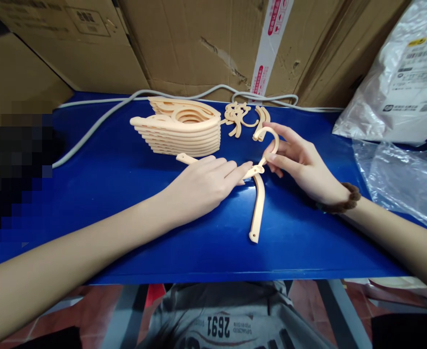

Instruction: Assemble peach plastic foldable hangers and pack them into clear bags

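A cream plastic clothes hanger with a curved hook lies between my hands, one arm pointing toward the table's front edge. My left hand is closed over its other arm, whose end sticks out past the knuckles. With thumb and fingers, my right hand pinches the base of the hook. Behind my left hand sits a neat stack of folded cream hangers. Several loose hooks and short curved arm pieces lie to the right of the stack.
The blue table is backed by cardboard boxes. A grey cable runs along its rear. At the right stand a white labelled plastic bag and a clear plastic sheet.
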A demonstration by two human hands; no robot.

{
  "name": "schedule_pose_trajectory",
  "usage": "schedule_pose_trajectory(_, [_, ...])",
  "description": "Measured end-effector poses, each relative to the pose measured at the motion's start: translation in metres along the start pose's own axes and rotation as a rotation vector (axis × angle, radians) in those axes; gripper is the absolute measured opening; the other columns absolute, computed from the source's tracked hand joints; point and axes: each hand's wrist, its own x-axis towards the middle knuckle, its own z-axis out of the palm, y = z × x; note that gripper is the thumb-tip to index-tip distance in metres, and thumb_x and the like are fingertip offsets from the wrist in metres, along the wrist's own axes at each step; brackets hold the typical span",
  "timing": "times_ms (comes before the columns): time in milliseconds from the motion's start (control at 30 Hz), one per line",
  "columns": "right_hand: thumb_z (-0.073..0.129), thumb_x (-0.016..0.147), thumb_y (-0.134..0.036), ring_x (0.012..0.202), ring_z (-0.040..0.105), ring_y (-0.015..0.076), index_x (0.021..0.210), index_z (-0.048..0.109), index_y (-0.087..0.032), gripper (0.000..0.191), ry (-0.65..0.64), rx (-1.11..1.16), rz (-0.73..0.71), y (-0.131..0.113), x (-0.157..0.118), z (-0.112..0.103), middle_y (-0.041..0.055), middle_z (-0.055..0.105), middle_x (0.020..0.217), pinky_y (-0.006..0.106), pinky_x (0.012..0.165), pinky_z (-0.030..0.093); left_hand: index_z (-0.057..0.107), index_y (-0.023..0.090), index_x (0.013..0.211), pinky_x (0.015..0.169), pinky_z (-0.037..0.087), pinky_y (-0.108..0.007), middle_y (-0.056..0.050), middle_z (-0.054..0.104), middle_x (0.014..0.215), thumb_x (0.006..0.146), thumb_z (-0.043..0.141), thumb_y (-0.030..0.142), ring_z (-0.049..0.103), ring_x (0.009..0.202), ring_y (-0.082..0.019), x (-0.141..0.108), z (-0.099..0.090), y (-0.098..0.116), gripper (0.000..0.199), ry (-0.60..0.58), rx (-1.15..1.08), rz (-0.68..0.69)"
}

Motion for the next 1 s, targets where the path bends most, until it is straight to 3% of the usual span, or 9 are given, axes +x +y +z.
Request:
schedule_pose_trajectory(333, [0.078, 0.084, -0.044, 0.065, 0.049, 0.0157, 0.135, 0.056, -0.031, 0.057, 0.022, 0.021, 0.012, -0.0004, -0.0022, 0.0025, -0.0037, 0.057, 0.075, 0.032, 0.058, 0.040, 0.059, 0.001, 0.135, 0.065, 0.039, -0.035, -0.006, 0.066, 0.082, 0.111, 0.035, 0.019, 0.063, 0.077, -0.021, 0.0008, -0.0016, 0.0015, 0.039, 0.035, 0.006, -0.005])
schedule_pose_trajectory(600, [0.078, 0.086, -0.041, 0.061, 0.054, 0.0127, 0.138, 0.053, -0.025, 0.060, 0.011, 0.071, 0.003, 0.0007, -0.0047, 0.0041, -0.0042, 0.060, 0.076, 0.028, 0.052, 0.040, 0.058, 0.000, 0.137, 0.066, 0.039, -0.035, -0.005, 0.066, 0.083, 0.109, 0.040, 0.017, 0.062, 0.076, -0.022, 0.0001, -0.0027, 0.0022, 0.037, 0.041, 0.001, 0.006])
schedule_pose_trajectory(1000, [0.072, 0.090, -0.029, 0.047, 0.053, 0.0078, 0.139, 0.052, -0.023, 0.054, -0.036, 0.152, 0.023, 0.0042, -0.0059, 0.0051, -0.0045, 0.061, 0.076, 0.023, 0.039, 0.029, 0.058, 0.001, 0.136, 0.066, 0.039, -0.034, -0.005, 0.066, 0.084, 0.108, 0.042, 0.014, 0.062, 0.076, -0.022, -0.0007, -0.0035, 0.0023, 0.036, 0.047, -0.008, 0.010])
